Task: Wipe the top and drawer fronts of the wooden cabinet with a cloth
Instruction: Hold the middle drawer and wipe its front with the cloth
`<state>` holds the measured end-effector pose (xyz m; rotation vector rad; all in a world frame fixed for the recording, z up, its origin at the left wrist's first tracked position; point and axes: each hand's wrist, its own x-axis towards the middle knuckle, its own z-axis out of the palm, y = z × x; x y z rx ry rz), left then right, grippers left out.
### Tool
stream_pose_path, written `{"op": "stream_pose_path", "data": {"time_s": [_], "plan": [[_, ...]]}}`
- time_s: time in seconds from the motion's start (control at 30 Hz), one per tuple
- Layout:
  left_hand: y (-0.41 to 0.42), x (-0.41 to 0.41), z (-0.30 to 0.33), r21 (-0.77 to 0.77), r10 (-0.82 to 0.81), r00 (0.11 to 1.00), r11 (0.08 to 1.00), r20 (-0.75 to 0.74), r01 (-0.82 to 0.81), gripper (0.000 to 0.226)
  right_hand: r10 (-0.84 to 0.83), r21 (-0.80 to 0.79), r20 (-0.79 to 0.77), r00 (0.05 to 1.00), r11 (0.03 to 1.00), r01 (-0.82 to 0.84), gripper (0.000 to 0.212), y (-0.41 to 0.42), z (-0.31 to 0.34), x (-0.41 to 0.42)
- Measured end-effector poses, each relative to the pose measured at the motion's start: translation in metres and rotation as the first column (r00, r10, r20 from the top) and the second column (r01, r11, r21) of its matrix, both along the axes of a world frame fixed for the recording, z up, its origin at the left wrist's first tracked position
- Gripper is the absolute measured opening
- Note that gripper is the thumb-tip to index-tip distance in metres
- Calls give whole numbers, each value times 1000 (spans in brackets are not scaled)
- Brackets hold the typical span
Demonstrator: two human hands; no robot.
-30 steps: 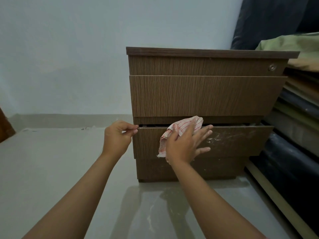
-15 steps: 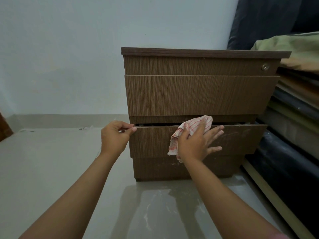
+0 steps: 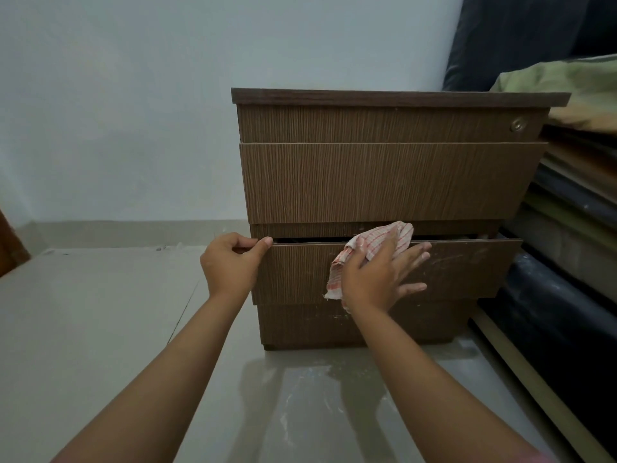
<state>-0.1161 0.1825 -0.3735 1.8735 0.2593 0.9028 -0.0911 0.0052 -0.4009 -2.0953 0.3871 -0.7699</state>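
A brown wooden cabinet (image 3: pixel 384 182) with stacked drawer fronts stands on the floor against a pale wall. Its lower drawer (image 3: pixel 467 269) is pulled out a little and shows faint whitish smears on the right. My left hand (image 3: pixel 230 265) grips the top left corner of that drawer front, thumb on its upper edge. My right hand (image 3: pixel 380 279) presses a red-and-white checked cloth (image 3: pixel 377 242) flat against the middle of the same front, fingers spread and pointing right. Part of the cloth sticks out above and to the left of the hand.
A glossy grey tiled floor (image 3: pixel 100 329) spreads out to the left and in front. Right of the cabinet lies a stack of dark mattresses and boards (image 3: pixel 567 262), topped with green bedding (image 3: pixel 567 85). A small round lock (image 3: pixel 517 124) sits in the top drawer front.
My right hand has slid the cloth to the right along the lower drawer front. The whitish smears look fainter than a second ago. My left hand has kept its grip on the corner.
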Motion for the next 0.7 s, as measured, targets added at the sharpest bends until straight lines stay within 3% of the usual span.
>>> {"op": "stream_pose_path", "data": {"time_s": [0.2,0.4,0.7], "plan": [[-1,-2,-1,-54,4,1000,999,-16,-5,14,3,1,6,1000,1000,-3,66,0,1,-1],[11,-9,-6,176,-60,997,983,40,52,10,8,-1,13,1000,1000,-8,65,-1,1,-1],[18,-7,-7,269,-79,993,962,92,52,8,-18,-21,7,1000,1000,18,63,-21,-2,1]]}}
